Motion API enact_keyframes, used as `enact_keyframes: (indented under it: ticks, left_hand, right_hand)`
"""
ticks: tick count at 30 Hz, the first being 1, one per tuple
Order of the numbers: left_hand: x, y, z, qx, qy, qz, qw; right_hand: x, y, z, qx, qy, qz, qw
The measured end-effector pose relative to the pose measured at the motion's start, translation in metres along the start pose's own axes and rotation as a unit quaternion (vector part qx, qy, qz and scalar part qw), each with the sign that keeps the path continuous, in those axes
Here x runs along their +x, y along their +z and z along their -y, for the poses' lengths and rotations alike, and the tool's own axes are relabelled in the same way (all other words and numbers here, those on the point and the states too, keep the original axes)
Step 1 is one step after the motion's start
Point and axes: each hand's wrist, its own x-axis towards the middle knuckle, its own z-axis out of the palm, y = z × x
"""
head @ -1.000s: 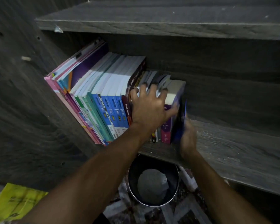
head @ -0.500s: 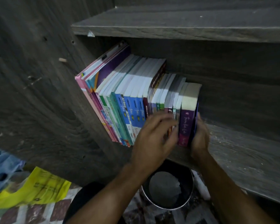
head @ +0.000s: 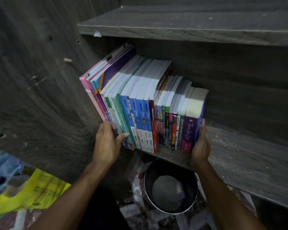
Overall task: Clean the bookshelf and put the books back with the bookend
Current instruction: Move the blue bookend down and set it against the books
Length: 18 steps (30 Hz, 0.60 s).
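Head camera, looking down past two bare forearms: on the floor nearest the lens sit a round metal pot [head: 173, 212] and, to the left, a crumpled yellow bag [head: 32, 193]. Above them the left hand [head: 108, 143] takes the low left end of a row of books [head: 140, 105], thumb laid across the teal spines and fingers tucked in by the pink covers. The right hand [head: 200, 146] lies flat, fingers straight, against the row's right end beside a thick purple book [head: 189, 130]. A blue edge [head: 202, 113] shows between that palm and the purple cover; whether it is the bookend cannot be told. The books stand spine-out on the dusty grey shelf [head: 243, 156], packed against the side panel [head: 40, 97], with the upper shelf [head: 189, 30] beyond. By the look of it, the row handles as a heavy, stiff block only while squeezed from both ends. Glossy paperback covers can slide, and the slim middle volumes may slump or drop out. The sound hold is low on the two outer covers, pressing inward, weight left on the shelf.
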Motion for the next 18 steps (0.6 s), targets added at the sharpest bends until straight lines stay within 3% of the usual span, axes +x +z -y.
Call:
enact_keyframes:
  ticks: [6,18]
  left_hand:
    - [0.001,-0.007,0.001,0.019,0.016,0.008,1.000]
    - [0.004,-0.011,-0.004,0.034,0.000,0.011,0.999]
  right_hand:
    - [0.002,0.005,-0.004,0.037,0.025,0.061,0.997]
    - [-0.005,0.015,0.000,-0.003,0.010,0.009,1.000]
